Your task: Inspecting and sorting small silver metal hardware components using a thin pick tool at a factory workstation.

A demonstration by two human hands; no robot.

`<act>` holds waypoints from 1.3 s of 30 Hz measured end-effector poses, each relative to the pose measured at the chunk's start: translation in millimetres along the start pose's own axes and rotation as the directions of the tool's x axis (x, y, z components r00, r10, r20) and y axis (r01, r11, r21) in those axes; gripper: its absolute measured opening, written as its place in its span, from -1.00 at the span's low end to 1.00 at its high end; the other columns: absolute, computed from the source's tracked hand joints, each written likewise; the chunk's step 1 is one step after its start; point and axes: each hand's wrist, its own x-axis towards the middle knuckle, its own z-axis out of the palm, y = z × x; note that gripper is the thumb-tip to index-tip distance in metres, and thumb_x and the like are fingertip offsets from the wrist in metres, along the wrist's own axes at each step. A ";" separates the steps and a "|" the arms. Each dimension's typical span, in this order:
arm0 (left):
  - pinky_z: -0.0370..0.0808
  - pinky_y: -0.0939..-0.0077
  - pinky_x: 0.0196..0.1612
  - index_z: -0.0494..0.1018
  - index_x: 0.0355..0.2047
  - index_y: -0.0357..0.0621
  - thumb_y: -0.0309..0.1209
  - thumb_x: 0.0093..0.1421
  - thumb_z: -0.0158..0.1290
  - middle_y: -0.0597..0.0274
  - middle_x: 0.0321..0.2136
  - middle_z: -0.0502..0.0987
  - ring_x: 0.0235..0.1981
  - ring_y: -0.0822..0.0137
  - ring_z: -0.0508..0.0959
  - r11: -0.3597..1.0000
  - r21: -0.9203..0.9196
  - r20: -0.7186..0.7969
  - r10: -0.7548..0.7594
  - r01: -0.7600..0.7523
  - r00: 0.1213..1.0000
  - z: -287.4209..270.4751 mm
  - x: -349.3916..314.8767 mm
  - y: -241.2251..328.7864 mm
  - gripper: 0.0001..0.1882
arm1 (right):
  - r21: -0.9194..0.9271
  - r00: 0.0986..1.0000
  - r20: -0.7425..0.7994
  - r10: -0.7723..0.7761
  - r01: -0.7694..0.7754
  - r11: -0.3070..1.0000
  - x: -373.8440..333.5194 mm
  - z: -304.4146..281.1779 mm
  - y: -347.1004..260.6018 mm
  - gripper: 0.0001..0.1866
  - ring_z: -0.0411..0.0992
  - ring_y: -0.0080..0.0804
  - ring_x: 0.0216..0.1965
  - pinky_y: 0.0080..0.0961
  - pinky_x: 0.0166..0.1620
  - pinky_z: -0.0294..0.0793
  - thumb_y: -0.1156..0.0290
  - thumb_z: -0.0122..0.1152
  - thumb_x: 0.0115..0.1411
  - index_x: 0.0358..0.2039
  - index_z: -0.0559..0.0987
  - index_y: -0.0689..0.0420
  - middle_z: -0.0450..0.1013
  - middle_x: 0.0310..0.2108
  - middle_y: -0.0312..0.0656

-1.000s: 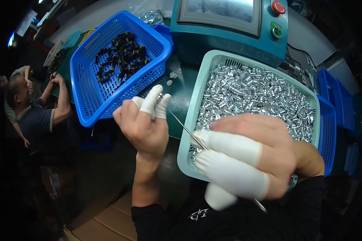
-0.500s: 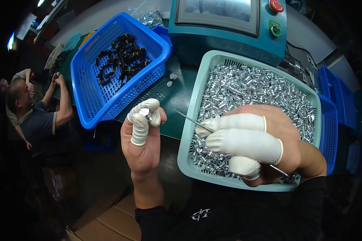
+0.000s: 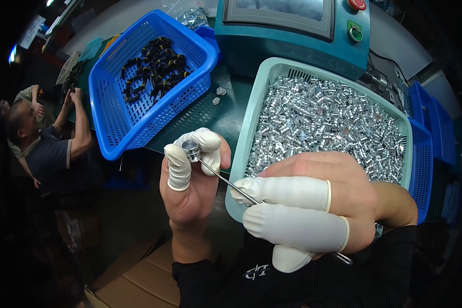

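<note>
Between the thumb and fingers of my left hand (image 3: 192, 190) sits a small shiny round metal part (image 3: 190, 148). White finger cots cover several fingertips on both hands. My right hand (image 3: 313, 210) is closed around a thin metal pick (image 3: 220, 177), whose tip meets the lower edge of the metal part. The pick's other end sticks out below my palm. Under and beyond my right hand stands a pale green basket (image 3: 247, 138), filled with many small silvery metal pieces (image 3: 323, 115).
A blue basket (image 3: 101, 113) holding bundled black cables (image 3: 156, 72) stands at the left. Several small discs (image 3: 218, 94) lie on the green table (image 3: 231, 114). A teal machine (image 3: 292, 51) with a screen is behind. Two people sit far left; cardboard (image 3: 149, 280) lies below.
The pick's tip has come left and down to the metal part. My left hand has turned, showing the part's round face. My right hand has moved slightly left and nearer.
</note>
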 end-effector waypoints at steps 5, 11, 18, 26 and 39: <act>0.20 0.60 -0.34 0.45 -0.22 -0.35 -0.01 0.30 -0.17 0.18 -0.47 0.38 -0.43 0.41 0.32 1.000 0.003 0.005 0.000 0.000 1.000 -1.1 -1.1 0.0 -0.46 | -0.013 0.999 0.033 0.008 -0.008 1.000 1.2 -1.9 -2.3 -0.53 0.53 -0.18 -0.51 -0.41 -0.48 0.60 0.09 0.20 0.05 -0.39 0.58 0.36 0.49 -0.36 0.16; 0.19 0.61 -0.33 0.45 -0.22 -0.35 -0.01 0.29 -0.16 0.21 -0.48 0.37 -0.43 0.42 0.31 0.996 0.025 -0.043 -0.084 0.085 0.996 -1.4 -6.0 4.5 -0.46 | -0.012 0.995 0.096 0.036 -0.035 0.999 0.2 -5.0 -1.2 -0.52 0.54 -0.14 -0.45 -0.33 -0.41 0.61 0.08 0.20 0.05 -0.37 0.57 0.36 0.49 -0.33 0.17; 0.20 0.61 -0.33 0.45 -0.23 -0.34 0.00 0.28 -0.14 0.22 -0.48 0.36 -0.43 0.42 0.32 0.999 -0.023 0.011 -0.038 0.038 0.999 -0.7 -3.1 2.5 -0.46 | -0.010 0.995 0.101 0.009 -0.008 1.000 2.0 -3.1 -1.8 -0.49 0.53 -0.15 -0.47 -0.38 -0.43 0.61 0.04 0.14 0.11 -0.38 0.56 0.37 0.48 -0.33 0.17; 0.24 0.61 -0.34 0.44 -0.20 -0.28 -0.16 0.22 0.03 0.21 -0.44 0.41 -0.41 0.39 0.34 0.991 -0.066 -0.025 -0.115 0.113 0.993 -1.1 -10.5 1.1 -0.62 | -0.033 0.996 0.087 0.001 0.001 0.999 0.8 -1.2 -1.4 -0.50 0.53 -0.15 -0.49 -0.36 -0.45 0.61 0.06 0.14 0.12 -0.35 0.56 0.37 0.47 -0.34 0.16; 0.32 0.56 -0.40 0.51 -0.32 -0.28 -0.26 -0.02 0.28 0.16 -0.50 0.46 -0.44 0.34 0.43 0.989 0.134 0.096 0.053 -0.065 0.994 -12.1 4.2 -2.2 -0.64 | 0.201 0.981 0.105 0.164 -0.182 0.962 1.0 -5.6 12.1 -0.70 0.55 -0.14 -0.43 -0.37 -0.40 0.58 0.32 0.08 0.21 -0.31 0.53 0.38 0.52 -0.40 0.07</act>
